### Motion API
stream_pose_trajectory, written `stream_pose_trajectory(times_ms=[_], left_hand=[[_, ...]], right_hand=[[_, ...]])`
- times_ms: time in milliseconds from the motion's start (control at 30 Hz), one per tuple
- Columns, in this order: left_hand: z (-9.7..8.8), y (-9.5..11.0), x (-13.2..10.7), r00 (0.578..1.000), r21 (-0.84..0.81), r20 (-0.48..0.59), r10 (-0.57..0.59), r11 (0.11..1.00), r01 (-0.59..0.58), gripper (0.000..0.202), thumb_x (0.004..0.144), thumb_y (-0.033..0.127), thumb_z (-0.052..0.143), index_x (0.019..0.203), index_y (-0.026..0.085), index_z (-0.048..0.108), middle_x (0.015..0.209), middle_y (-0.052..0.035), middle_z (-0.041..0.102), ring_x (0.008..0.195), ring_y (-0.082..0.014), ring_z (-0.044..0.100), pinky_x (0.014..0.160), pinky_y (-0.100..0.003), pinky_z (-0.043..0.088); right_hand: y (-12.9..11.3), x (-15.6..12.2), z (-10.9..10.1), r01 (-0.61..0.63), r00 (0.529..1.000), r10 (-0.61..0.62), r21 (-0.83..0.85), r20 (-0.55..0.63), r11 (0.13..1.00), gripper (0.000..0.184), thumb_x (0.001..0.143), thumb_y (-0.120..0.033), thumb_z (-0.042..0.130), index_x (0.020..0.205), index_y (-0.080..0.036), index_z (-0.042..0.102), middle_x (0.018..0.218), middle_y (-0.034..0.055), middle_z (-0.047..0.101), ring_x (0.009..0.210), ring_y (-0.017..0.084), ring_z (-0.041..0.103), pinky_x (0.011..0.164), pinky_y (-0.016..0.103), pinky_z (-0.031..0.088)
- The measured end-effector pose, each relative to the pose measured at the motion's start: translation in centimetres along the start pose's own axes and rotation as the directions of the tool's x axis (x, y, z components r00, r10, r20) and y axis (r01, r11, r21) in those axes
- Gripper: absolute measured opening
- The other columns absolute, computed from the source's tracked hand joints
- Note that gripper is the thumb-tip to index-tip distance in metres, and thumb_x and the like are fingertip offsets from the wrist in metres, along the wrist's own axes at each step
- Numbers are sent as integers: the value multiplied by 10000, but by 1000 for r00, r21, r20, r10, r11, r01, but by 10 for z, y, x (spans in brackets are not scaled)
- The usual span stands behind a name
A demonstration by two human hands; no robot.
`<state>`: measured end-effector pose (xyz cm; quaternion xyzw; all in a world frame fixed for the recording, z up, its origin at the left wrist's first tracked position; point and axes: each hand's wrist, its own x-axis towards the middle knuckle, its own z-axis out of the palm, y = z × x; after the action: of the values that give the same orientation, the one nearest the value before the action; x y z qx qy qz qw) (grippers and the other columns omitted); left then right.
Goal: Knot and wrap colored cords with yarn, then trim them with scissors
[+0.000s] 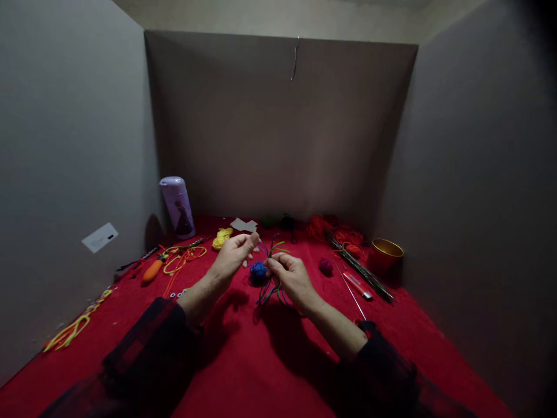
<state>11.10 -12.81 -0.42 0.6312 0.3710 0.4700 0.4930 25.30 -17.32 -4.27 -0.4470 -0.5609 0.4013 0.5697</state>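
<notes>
My right hand (pixel 293 281) pinches a bundle of blue and green cords (pixel 275 291) between thumb and fingertips. Loose ends spread above and below the pinch. My left hand (pixel 235 255) is just to the left, thumb and forefinger closed on what looks like a blue cord (pixel 263 248) that runs toward the bundle; its other fingers are slightly apart. Under and between the hands, a ball of blue yarn (pixel 258 271) rests on the red cloth (pixel 243 360). Fingers partly hide the spot where the cords meet.
A lilac bottle (pixel 178 209), yellow yarn (pixel 222 238), and an orange carrot-shaped piece (pixel 152 271) are on the left. On the right are a magenta yarn ball (pixel 325 266), a red-and-white cutter (pixel 357 286), a thin needle (pixel 353 296), dark stalks (pixel 363 270) and a gold-lined cup (pixel 387 248).
</notes>
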Motion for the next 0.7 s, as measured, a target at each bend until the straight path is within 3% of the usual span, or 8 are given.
stream_pose_trajectory(times_ms=[100,300,433,533,700], left_hand=[[2,1,-3,999,11,48,0,1000,0,345,585,415,759,705,120,627,594,14,564,486,-66,423,440,-188,310],[4,3,-4,999,30,36,-8,1000,7,266,623,349,707,543,136,570,456,58,457,434,-58,357,450,-202,295],[1,1,-1,998,7,58,31,999,-31,211,666,332,684,650,131,621,548,12,575,500,-89,462,511,-216,353],[4,-6,1,995,-29,80,62,998,-60,190,680,293,672,785,135,661,698,-31,656,657,-134,566,640,-246,420],[18,-24,-3,963,-109,257,81,993,-54,236,736,376,639,803,153,677,742,-25,653,716,-149,567,712,-268,432]], right_hand=[[-2,-1,0,-3,1000,3,9,17,1000,194,779,-316,558,672,-159,593,581,-7,558,486,95,431,478,224,338],[-2,-2,1,-9,999,10,-13,50,1000,213,778,-306,542,624,-161,565,558,-9,545,468,86,410,453,217,317],[-7,3,-5,-18,998,18,10,53,1000,211,780,-340,547,671,-160,566,569,-10,551,451,78,408,425,207,307],[-17,10,-12,-6,998,4,37,65,999,237,775,-389,563,715,-160,571,581,-13,552,435,70,403,398,198,289],[-36,20,-18,13,997,-17,56,82,998,260,758,-414,580,710,-159,566,568,-25,536,416,57,389,382,189,283]])
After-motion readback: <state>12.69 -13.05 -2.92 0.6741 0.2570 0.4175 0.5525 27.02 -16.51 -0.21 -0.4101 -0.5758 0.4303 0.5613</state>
